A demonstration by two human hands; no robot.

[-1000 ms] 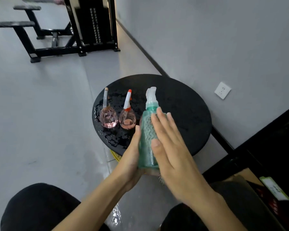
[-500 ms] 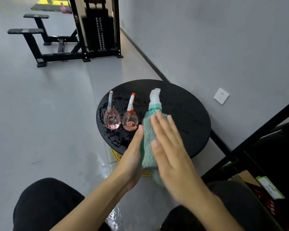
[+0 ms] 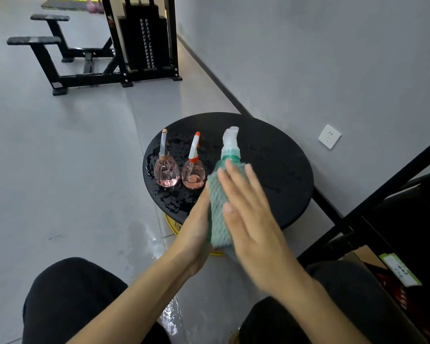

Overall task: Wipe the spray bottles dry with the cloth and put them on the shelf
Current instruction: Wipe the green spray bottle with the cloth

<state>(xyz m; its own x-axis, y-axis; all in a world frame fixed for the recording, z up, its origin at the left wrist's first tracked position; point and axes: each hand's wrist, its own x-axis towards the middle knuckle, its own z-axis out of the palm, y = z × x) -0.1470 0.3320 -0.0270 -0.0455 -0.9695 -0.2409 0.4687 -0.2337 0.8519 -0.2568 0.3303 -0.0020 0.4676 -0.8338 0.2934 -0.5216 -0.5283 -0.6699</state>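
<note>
A tall green spray bottle (image 3: 230, 151) with a white nozzle is held upright above the near edge of the round black table (image 3: 278, 157). A green cloth (image 3: 217, 212) wraps its body. My left hand (image 3: 196, 232) grips bottle and cloth from the left. My right hand (image 3: 248, 209) lies flat against the cloth on the right side, fingers straight. Two small round pink spray bottles stand on the wet left part of the table: one with a clear nozzle (image 3: 166, 170), one with a red-and-white nozzle (image 3: 193, 173).
A black shelf frame (image 3: 382, 194) rises at the right, with a cardboard box (image 3: 372, 264) at its foot. A wall socket (image 3: 329, 136) is on the grey wall. Gym equipment (image 3: 139, 45) stands far back. Water wets the floor near my knees.
The cloth has come up from under the bottle and now covers most of its green body. My right hand has slid along it. The view has shifted slightly.
</note>
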